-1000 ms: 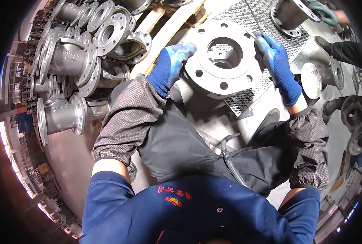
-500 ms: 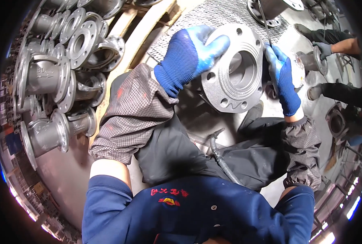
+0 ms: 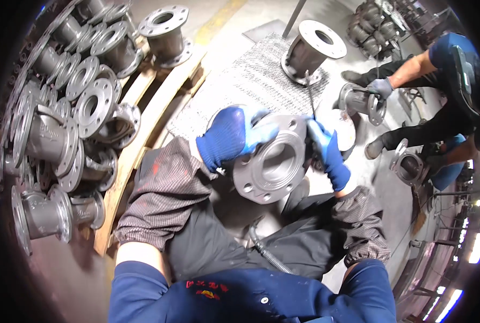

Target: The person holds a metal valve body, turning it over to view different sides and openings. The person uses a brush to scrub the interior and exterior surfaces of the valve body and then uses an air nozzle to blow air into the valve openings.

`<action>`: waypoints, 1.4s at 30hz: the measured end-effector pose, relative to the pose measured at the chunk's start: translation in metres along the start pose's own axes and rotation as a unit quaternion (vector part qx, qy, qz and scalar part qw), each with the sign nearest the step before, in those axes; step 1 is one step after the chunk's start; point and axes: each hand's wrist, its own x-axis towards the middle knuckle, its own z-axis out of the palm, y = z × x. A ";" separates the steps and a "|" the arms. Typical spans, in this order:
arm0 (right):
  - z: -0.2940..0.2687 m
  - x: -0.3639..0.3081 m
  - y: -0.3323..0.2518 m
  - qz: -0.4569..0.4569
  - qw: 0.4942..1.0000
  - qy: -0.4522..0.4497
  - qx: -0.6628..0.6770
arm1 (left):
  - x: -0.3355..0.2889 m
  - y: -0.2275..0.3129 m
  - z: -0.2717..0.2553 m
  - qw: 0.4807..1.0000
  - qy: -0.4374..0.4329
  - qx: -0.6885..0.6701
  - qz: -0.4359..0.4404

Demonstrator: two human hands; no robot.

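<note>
A grey cast-metal flanged pipe fitting point(image 3: 246, 173) is tilted up in front of me, its round flange with bolt holes and ringed central opening facing me. My left hand point(image 3: 230, 135), in a blue coated glove, is closed over the flange's upper left edge, thumb on its face. On the other side, my right hand point(image 3: 329, 153), gloved alike, has its fingers wrapped round a thin dark rod-like tool point(image 3: 310, 98) that points upward. The tool's lower end is hidden by the hand and flange.
Many flanged fittings point(image 3: 40, 215) crowd the left beside a wooden pallet point(image 3: 122, 200). Another fitting point(image 3: 307, 54) stands on a textured metal mat point(image 3: 207, 102). At right, a co-worker's gloved hand point(image 3: 381, 87) touches a fitting point(image 3: 353, 99). A grey corrugated hose point(image 3: 267, 253) crosses my lap.
My view has shifted up, showing more of the mat and the co-worker. Both hands and the held fitting now appear lower and further left. Their grips look the same.
</note>
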 end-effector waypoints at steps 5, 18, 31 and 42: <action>0.006 -0.003 0.017 -0.065 0.995 0.003 0.078 | 0.006 -0.012 0.004 0.998 0.026 0.019 0.053; 0.026 -0.011 -0.028 -0.056 0.995 -0.069 0.043 | -0.015 -0.022 -0.017 0.953 0.184 0.174 0.165; 0.081 0.005 -0.054 -0.074 0.989 -0.063 0.116 | -0.030 -0.083 -0.054 0.944 0.295 -0.122 -0.089; 0.112 0.019 -0.082 -0.068 0.990 -0.095 0.075 | -0.100 -0.008 0.004 0.958 0.201 0.206 0.021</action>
